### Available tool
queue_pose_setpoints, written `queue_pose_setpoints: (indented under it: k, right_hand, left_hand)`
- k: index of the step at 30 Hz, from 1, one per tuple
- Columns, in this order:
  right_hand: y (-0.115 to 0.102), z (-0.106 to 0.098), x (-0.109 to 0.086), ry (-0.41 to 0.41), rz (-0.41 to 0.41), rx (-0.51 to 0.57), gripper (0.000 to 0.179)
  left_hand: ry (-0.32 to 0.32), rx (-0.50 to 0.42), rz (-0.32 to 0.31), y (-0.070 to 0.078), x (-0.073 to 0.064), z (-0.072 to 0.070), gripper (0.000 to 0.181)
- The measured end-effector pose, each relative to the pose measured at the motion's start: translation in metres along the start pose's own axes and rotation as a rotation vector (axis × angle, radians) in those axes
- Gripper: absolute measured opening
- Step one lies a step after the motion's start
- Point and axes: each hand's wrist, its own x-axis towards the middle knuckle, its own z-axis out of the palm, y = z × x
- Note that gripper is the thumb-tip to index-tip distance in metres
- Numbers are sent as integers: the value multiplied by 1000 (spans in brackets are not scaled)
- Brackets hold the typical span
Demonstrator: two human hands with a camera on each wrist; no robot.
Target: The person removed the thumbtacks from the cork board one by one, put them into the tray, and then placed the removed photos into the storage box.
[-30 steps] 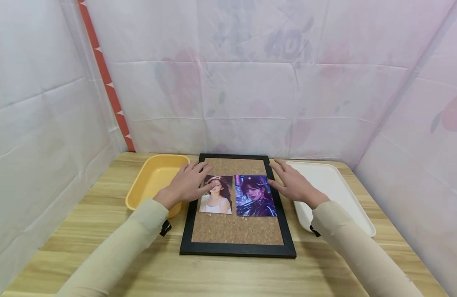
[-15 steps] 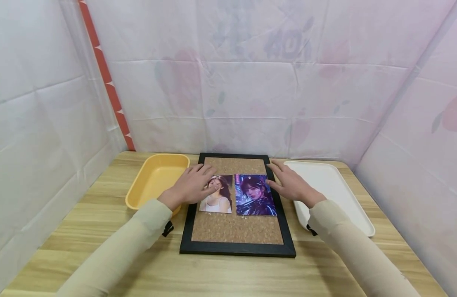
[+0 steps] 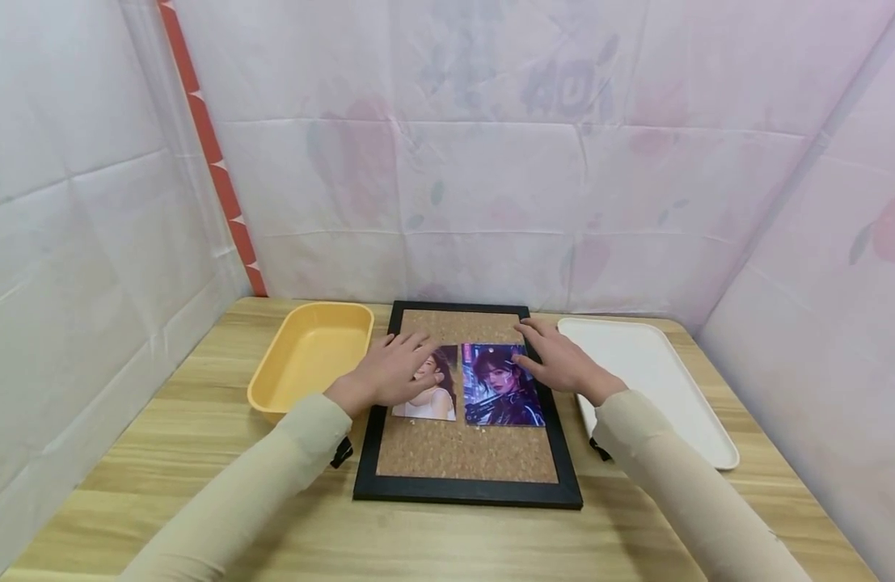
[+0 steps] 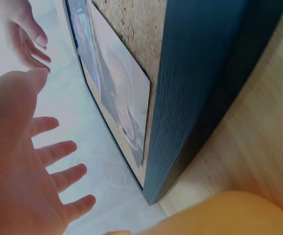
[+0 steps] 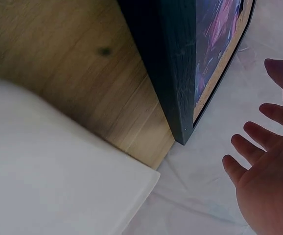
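L hand (image 3: 390, 373): fingers (image 4: 69, 178) apart, loosely spread, aimed approx 1 o'clock, over corkboard's (image 3: 465, 454) 10 o'clock side, hiding pt of portrait print (image 3: 436, 402). R hand (image 3: 563, 361): fingers (image 5: 249, 149) apart too, aimed approx 10 o'clock, over board's 2 o'clock side, thumb by purple print's (image 3: 501, 396) upper R corner. Per wrist views, both hands hang above board, not touching it. Prints lie flat on cork, side by side w/ narrow gap, pictured heads twd 12 o'clock; foreshortened, so can't tell their long axis. Board: blk frame, flat on desk (image 3: 462, 543), long axis 12–6 o'clock. Yellow tray (image 3: 309, 364) near it at 9–10 o'clock; white tray (image 3: 658, 380) at 3, long axis approx 11–5. Writing: marks on purple print's pink strip, upper L, too small to read; backdrop cloth (image 3: 491, 178) at 12 o'clock has faint lettering, illegible.
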Motion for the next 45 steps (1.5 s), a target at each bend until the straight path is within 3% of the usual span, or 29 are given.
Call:
queue_pose_setpoints:
  k: [10,27,45]
  right_hand:
    - [0,-3,6,-18,5,9,65]
    - [1,4,13,-32,-13,22,61]
    - [-5,13,24,-36,-44,7,53]
  left_hand:
    - [-30,21,-10,9,7,-2,68]
    - [-77,26,23,23,15,-1,66]
    - [-224,18,6,37,23,12,74]
